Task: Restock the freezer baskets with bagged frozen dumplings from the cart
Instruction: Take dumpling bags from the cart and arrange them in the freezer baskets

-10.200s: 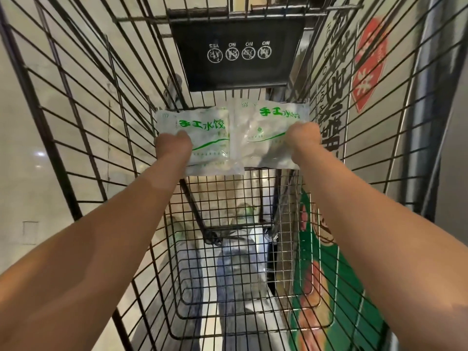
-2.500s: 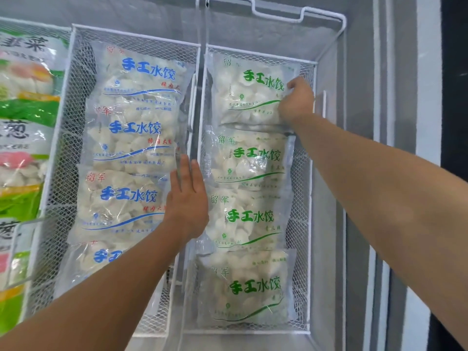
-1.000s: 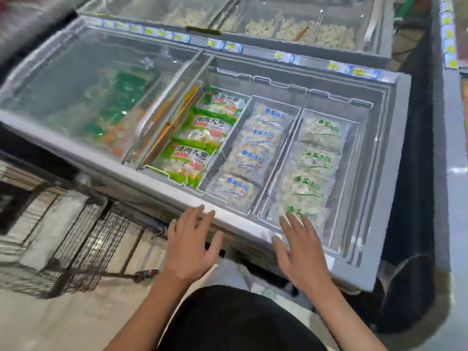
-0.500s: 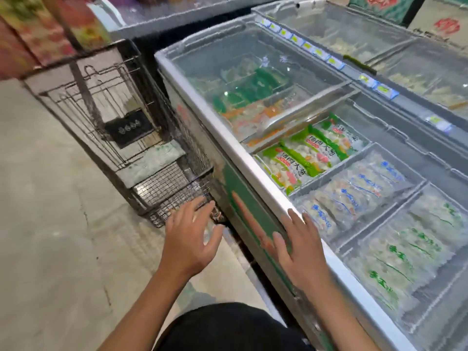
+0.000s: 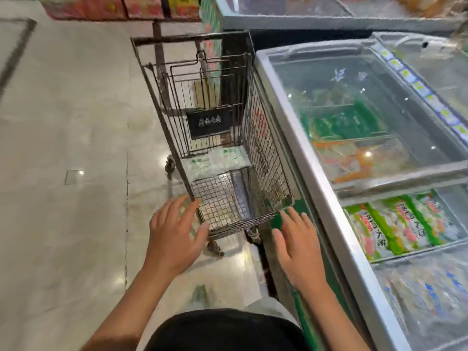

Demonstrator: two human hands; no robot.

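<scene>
A dark wire shopping cart (image 5: 263,148) stands against the chest freezer (image 5: 311,158). White dumpling bags with green print (image 5: 215,162) lie at the far end of the cart's floor. My left hand (image 5: 174,236) hovers with fingers spread by the cart's near left corner and holds nothing. My right hand (image 5: 298,249) is spread too, between the cart's near right corner and the freezer side. In the open freezer section at right lie green-packaged bags (image 5: 400,221) and, blurred at the lower right, clear dumpling bags with blue print (image 5: 430,292).
A sliding glass lid (image 5: 354,117) covers the freezer's far part, with green and orange packs under it. Another freezer (image 5: 329,19) runs across the back. Red cartons (image 5: 114,6) are stacked at top left. Pale tiled floor (image 5: 63,148) spreads left of the cart.
The view has swung left from the freezer baskets to the cart. Both empty hands have come off the freezer's rim and now sit at the cart's near end.
</scene>
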